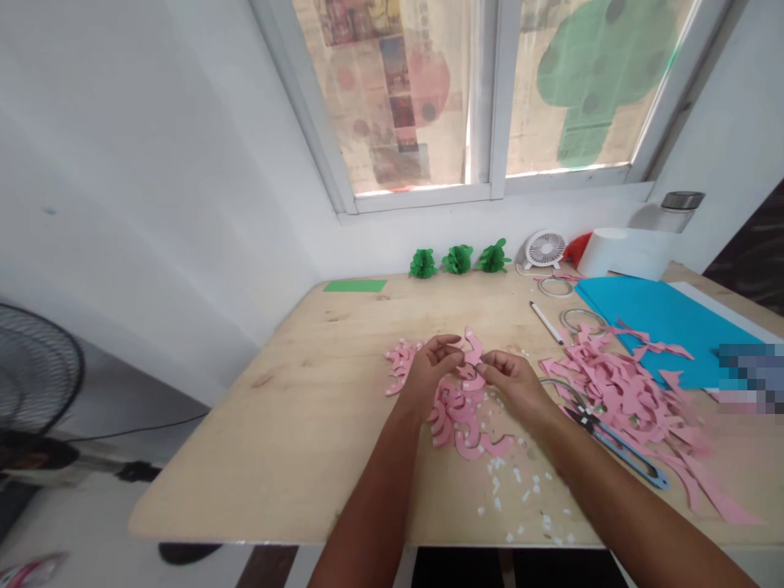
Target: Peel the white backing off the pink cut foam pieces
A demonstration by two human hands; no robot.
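Both of my hands are over the middle of the wooden table. Between thumb and fingers, my right hand (513,382) pinches the edge of a curved pink paper piece (473,347). From the other side, my left hand (434,366) has its fingers bent and its thumb tip at the same piece. Below them lies a pile of curved pink paper pieces (469,437), some bearing small white bits. A smaller cluster of pink cut-outs (399,365) sits left of my left hand, partly hidden by it. Tiny white paper bits (530,486) are scattered near the table's front edge.
To the right lie pink paper scraps (618,388), scissors (634,457), tape rolls (581,320), a white pen (546,322) and blue sheets (661,322). Along the back stand green paper figures (457,260) and a small white fan (544,249). A green strip (355,286) lies back left.
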